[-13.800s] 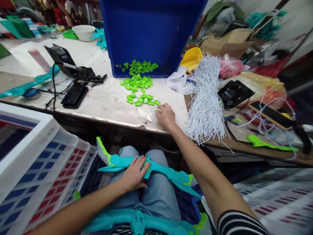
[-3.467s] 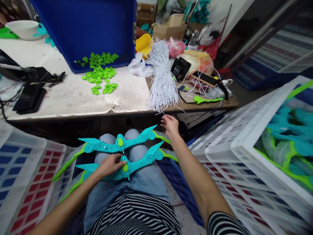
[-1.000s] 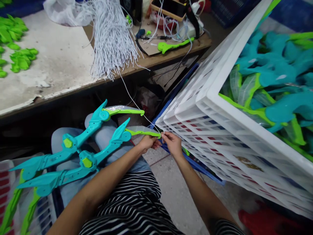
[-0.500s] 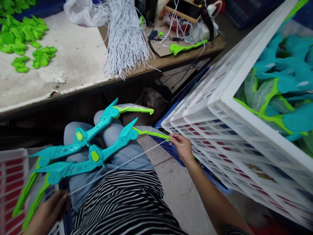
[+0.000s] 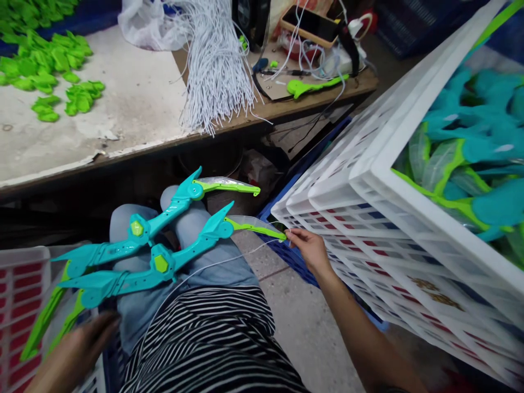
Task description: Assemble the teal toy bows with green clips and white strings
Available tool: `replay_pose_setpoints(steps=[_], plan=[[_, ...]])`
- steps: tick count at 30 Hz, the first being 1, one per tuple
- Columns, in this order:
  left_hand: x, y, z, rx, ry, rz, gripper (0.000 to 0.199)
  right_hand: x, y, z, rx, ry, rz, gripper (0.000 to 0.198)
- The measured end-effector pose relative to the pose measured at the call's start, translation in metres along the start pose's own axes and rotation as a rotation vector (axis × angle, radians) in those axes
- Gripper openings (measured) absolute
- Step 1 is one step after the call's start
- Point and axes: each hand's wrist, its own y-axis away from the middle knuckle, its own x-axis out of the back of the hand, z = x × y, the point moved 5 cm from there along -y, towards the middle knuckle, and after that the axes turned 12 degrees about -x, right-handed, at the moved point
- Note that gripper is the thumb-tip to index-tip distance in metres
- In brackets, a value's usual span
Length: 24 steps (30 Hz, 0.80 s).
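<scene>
Two turquoise bows lie side by side, slanting across the person's lap [image 5: 213, 248]: the farther bow [image 5: 168, 213] toward the knees, the nearer bow [image 5: 190, 253] closer to the striped shirt [image 5: 204, 344], both with their green tips reaching past the lap's right edge. The right hand [image 5: 307, 248] has its thumb and fingertips drawn narrow on the nearer bow's right tip. From there a white string [image 5: 208, 266] sags across lap and shirt. The left hand [image 5: 79, 352] is blurred beside the nearer bow's left end; whether it grips anything I cannot tell. Beyond the knees, a bundle of white cords [image 5: 219, 76] reaches the front edge of the bench [image 5: 139, 103], and a loose green piece [image 5: 315, 86] lies by its front right corner.
</scene>
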Motion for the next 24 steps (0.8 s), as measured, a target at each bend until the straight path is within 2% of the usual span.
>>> replay_pose_setpoints(steps=[2,3,4,6,9,11,13,16,20,24], plan=[[0.023,-0.049,0.053,-0.118,0.004,0.248,0.027,0.004,-0.004,-0.014,0.066,-0.025,0.083,0.042],[0.028,-0.074,0.08,-0.213,-0.016,0.322,0.032,0.004,-0.007,-0.023,0.089,-0.054,0.099,0.042],[0.029,-0.097,0.102,-0.296,-0.027,0.342,0.038,0.001,-0.011,-0.032,0.104,-0.093,0.095,0.041],[0.014,-0.135,0.132,-0.4,-0.046,0.209,0.042,-0.007,-0.018,-0.05,0.123,-0.191,0.063,0.039],[-0.015,-0.15,0.142,-0.427,-0.079,-0.029,0.038,-0.024,-0.027,-0.076,0.172,-0.283,0.051,0.035],[-0.027,-0.14,0.139,-0.421,-0.04,-0.14,0.036,-0.036,-0.031,-0.087,0.207,-0.251,0.048,0.032],[-0.03,-0.131,0.139,-0.425,0.043,-0.199,0.034,-0.044,-0.031,-0.096,0.265,-0.162,0.049,0.03],[-0.02,-0.142,0.145,-0.43,0.177,-0.13,0.031,-0.049,-0.025,-0.109,0.428,0.024,0.105,0.026],[-0.012,-0.196,0.164,-0.406,0.327,0.024,0.031,-0.052,-0.017,-0.121,0.618,0.215,0.15,0.021],[-0.03,-0.247,0.185,-0.267,0.537,-0.03,0.028,-0.058,-0.017,-0.123,0.741,0.317,0.16,0.02]])
